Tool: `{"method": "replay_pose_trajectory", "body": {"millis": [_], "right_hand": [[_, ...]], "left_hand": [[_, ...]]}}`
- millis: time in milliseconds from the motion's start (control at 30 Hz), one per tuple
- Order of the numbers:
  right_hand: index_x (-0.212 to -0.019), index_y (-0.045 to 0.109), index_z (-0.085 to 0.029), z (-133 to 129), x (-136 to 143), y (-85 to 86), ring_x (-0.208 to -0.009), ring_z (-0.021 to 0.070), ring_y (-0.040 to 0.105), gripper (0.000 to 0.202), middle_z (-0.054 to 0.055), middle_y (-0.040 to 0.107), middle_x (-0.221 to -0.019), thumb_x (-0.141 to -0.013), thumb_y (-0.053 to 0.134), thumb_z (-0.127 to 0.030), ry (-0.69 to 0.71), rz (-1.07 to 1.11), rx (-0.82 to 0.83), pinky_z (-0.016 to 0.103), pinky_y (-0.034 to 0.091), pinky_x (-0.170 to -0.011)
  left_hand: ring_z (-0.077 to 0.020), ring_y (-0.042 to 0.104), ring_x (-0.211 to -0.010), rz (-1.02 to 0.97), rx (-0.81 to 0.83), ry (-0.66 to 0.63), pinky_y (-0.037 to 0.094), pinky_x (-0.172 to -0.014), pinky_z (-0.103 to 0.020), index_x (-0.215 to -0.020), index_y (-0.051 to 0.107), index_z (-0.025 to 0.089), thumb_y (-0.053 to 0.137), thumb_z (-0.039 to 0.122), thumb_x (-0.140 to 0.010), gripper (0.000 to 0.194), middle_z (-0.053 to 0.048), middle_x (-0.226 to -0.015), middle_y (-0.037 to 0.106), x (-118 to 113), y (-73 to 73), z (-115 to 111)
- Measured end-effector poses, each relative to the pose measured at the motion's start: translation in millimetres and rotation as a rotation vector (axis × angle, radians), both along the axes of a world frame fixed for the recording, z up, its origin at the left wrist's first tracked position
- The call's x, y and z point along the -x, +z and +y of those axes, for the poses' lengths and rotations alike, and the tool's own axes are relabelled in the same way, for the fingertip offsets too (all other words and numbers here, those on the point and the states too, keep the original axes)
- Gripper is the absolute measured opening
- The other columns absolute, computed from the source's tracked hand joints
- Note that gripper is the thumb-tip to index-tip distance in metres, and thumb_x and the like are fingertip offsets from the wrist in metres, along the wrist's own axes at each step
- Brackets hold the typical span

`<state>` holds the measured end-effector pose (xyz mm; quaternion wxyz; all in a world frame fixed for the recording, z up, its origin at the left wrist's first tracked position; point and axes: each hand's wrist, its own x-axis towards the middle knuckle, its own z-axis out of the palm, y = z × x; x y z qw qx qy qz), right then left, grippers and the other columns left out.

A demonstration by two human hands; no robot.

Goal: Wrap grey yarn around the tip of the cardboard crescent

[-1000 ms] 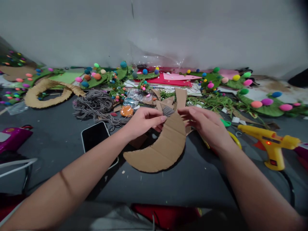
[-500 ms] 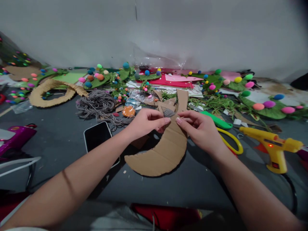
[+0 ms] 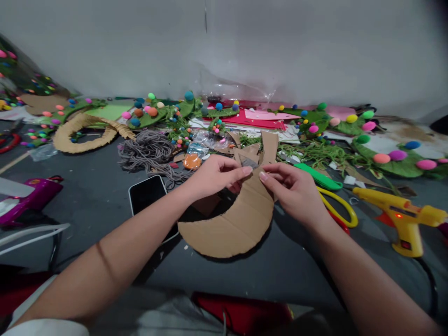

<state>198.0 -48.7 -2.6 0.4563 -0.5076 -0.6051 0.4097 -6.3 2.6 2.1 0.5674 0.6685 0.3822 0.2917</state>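
Note:
A brown cardboard crescent [image 3: 229, 231] with a wide curved body is raised slightly in front of me. At its narrow upper end my left hand [image 3: 224, 175] is closed, thumb and forefinger pinching near the inner edge. Close beside it, my right hand [image 3: 292, 186] grips the outer edge of the same end, thumb on top and the other fingers curled behind. The two thumb tips are a short gap apart. Exactly what lies under the fingertips is hidden. Behind the hands a straight cardboard strip [image 3: 269, 147] and other scraps lie on the table.
On the right lie a yellow glue gun [image 3: 402, 212] with its red light on, yellow-handled scissors [image 3: 341, 205] and a green cutter [image 3: 320, 177]. To the left are a phone [image 3: 147, 193], grey yarn [image 3: 147, 151], a wrapped ring [image 3: 82, 135] and a purple glue gun [image 3: 38, 200].
The crescent has turned a little, its free left tip now looking blunter and slightly higher. Both hands keep their hold at the upper end. The whole view has shifted slightly.

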Motion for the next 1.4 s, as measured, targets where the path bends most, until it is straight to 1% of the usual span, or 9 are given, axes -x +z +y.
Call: {"method": "replay_pose_trajectory", "body": {"millis": [100, 233, 433, 600, 800, 1033, 1133, 1267, 1400], "right_hand": [[-0.101, 0.073, -0.016, 0.4, 2.4, 1.5, -0.078, 0.0167, 0.072, 0.024, 0.006, 0.077, -0.088, -0.089, 0.071, -0.037, -0.025, 0.037, -0.005, 0.025, 0.056, -0.066], [-0.111, 0.071, -0.019, 0.2, 1.7, 6.9, -0.081, 0.0167, 0.071, 0.029, 0.006, 0.076, -0.097, -0.096, 0.060, -0.042, -0.046, 0.061, -0.020, 0.030, 0.057, -0.073], [-0.098, 0.074, -0.017, 5.1, 24.4, 4.5, -0.083, 0.0193, 0.066, 0.016, 0.007, 0.074, -0.095, -0.091, 0.062, -0.023, 0.331, -0.510, -0.036, 0.030, 0.049, -0.072], [-0.105, 0.076, -0.018, 24.0, 55.1, -6.6, -0.087, 0.0192, 0.063, 0.020, 0.010, 0.070, -0.103, -0.091, 0.065, -0.026, 0.345, -0.652, -0.155, 0.031, 0.045, -0.078], [-0.089, 0.070, -0.017, 27.7, 53.4, -12.1, -0.084, 0.0179, 0.060, 0.014, 0.008, 0.067, -0.094, -0.093, 0.058, -0.022, 0.310, -0.629, -0.149, 0.030, 0.042, -0.074], [-0.086, 0.057, -0.018, 23.2, 20.7, 5.6, -0.068, 0.0139, 0.051, 0.026, 0.001, 0.060, -0.075, -0.100, 0.050, -0.039, 0.283, -0.481, -0.055, 0.027, 0.038, -0.063], [-0.081, 0.054, -0.019, 22.1, 9.2, 16.0, -0.064, 0.0128, 0.049, 0.034, -0.001, 0.055, -0.070, -0.099, 0.053, -0.048, 0.276, -0.333, 0.017, 0.026, 0.038, -0.059], [-0.084, 0.057, -0.018, 19.7, 7.8, 17.9, -0.065, 0.0120, 0.051, 0.030, 0.000, 0.057, -0.073, -0.096, 0.058, -0.046, 0.301, -0.185, 0.037, 0.025, 0.041, -0.060], [-0.089, 0.062, -0.017, 19.1, 11.8, 12.6, -0.068, 0.0128, 0.054, 0.025, 0.001, 0.060, -0.078, -0.095, 0.059, -0.042, 0.315, -0.175, 0.044, 0.026, 0.042, -0.061]], "left_hand": [[-0.0118, 0.068, -0.063, -0.051, 0.075, 0.010, 0.057, -0.063, -0.022, -0.082, 0.072, 0.013, 0.076, 0.048, -0.084, 0.035, -0.004, -0.072, 0.072, 6.7, 7.3, 5.6], [-0.0087, 0.066, -0.061, -0.218, 0.034, 0.128, 0.055, -0.059, -0.018, -0.079, 0.074, 0.014, 0.079, 0.038, -0.083, 0.026, -0.002, -0.071, 0.071, 24.1, 26.1, 13.8], [-0.0046, 0.059, -0.053, -0.509, -0.078, 0.402, 0.051, -0.053, -0.015, -0.077, 0.071, 0.015, 0.072, 0.028, -0.090, 0.019, 0.002, -0.066, 0.064, 66.9, 50.5, 30.9], [-0.0080, 0.065, -0.061, -0.624, -0.051, 0.482, 0.053, -0.056, -0.018, -0.084, 0.069, 0.014, 0.065, 0.027, -0.095, 0.018, -0.001, -0.077, 0.069, 81.0, 52.9, 37.0], [-0.0073, 0.061, -0.057, -0.510, -0.081, 0.508, 0.047, -0.053, -0.016, -0.082, 0.067, 0.015, 0.067, 0.030, -0.095, 0.019, -0.001, -0.077, 0.065, 71.5, 47.0, 37.9], [-0.0053, 0.038, -0.045, -0.280, -0.125, 0.385, 0.027, -0.043, -0.017, -0.074, 0.058, 0.018, 0.061, 0.034, -0.097, 0.028, 0.003, -0.063, 0.043, 64.2, 41.2, 31.3], [-0.0069, 0.034, -0.047, -0.100, -0.130, 0.143, 0.024, -0.045, -0.019, -0.075, 0.056, 0.018, 0.060, 0.038, -0.096, 0.029, 0.003, -0.062, 0.039, 56.2, 43.7, 18.7], [-0.0106, 0.041, -0.060, 0.166, -0.155, -0.230, 0.031, -0.053, -0.022, -0.078, 0.055, 0.018, 0.062, 0.041, -0.094, 0.030, 0.001, -0.071, 0.046, 42.5, 47.6, 4.8], [-0.0112, 0.038, -0.062, 0.269, -0.199, -0.340, 0.031, -0.055, -0.023, -0.076, 0.049, 0.018, 0.057, 0.041, -0.097, 0.031, 0.002, -0.069, 0.041, 36.6, 44.4, 4.6]]}}
